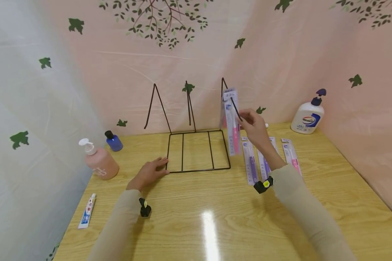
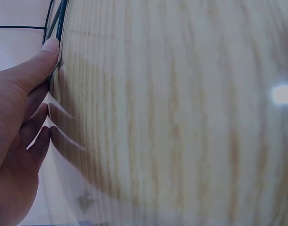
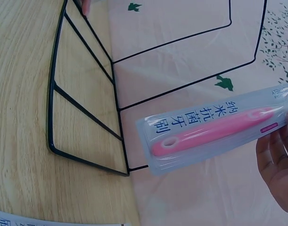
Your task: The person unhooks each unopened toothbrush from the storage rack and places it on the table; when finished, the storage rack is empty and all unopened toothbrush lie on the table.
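Note:
My right hand [image 1: 253, 125] pinches a packaged toothbrush [image 1: 230, 125] with a pink handle, upright at the right arm of a black wire rack [image 1: 199, 170]. The rack's arm passes out in front of the pack's upper part. In the right wrist view the pack's lower end [image 3: 205, 129] points toward the rack, with my fingers [image 3: 280, 162] at its far end. At the rack's left front corner, my left hand [image 1: 150, 172] rests low on the table. Its thumb [image 2: 42, 61] touches the wire, and the other fingers lie loosely extended beside it.
Several packaged toothbrushes [image 1: 250, 161] lie right of the rack, partly behind my right arm. A white pump bottle [image 1: 307, 117] stands at back right. On the left are a pink pump bottle [image 1: 102, 163], a small blue bottle [image 1: 114, 142] and a toothpaste tube [image 1: 87, 212].

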The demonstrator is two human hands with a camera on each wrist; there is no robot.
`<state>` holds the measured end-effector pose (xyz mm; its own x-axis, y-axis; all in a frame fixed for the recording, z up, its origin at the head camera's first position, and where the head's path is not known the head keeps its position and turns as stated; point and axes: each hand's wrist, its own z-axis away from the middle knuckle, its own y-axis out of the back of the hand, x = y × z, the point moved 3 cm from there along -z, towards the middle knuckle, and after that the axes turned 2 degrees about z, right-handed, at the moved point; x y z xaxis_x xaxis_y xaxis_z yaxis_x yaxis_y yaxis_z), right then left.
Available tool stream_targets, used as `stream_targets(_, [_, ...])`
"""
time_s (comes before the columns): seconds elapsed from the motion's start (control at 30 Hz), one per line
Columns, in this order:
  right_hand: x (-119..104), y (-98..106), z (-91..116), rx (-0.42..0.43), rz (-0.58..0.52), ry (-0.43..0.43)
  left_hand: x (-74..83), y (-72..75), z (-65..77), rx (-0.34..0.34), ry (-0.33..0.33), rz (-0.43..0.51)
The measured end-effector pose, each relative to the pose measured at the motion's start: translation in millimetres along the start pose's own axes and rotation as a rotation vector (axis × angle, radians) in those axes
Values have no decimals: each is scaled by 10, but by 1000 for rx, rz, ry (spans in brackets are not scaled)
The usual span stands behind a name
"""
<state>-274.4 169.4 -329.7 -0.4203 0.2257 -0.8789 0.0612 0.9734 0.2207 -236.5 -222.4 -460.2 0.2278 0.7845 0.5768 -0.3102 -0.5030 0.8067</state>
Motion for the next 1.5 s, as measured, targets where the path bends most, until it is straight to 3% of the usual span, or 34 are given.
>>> stream_targets(0.13, [55, 49, 60, -12, 15, 7, -4, -6, -8, 3, -3, -1])
stream_targets(1.2, [-253, 379, 610, -149, 152, -22, -25, -15, -10, -1, -3, -1])
stream_targets(1.5, [-344, 498, 764, -138, 198, -9, -32, -14, -24, 3, -6, -3])
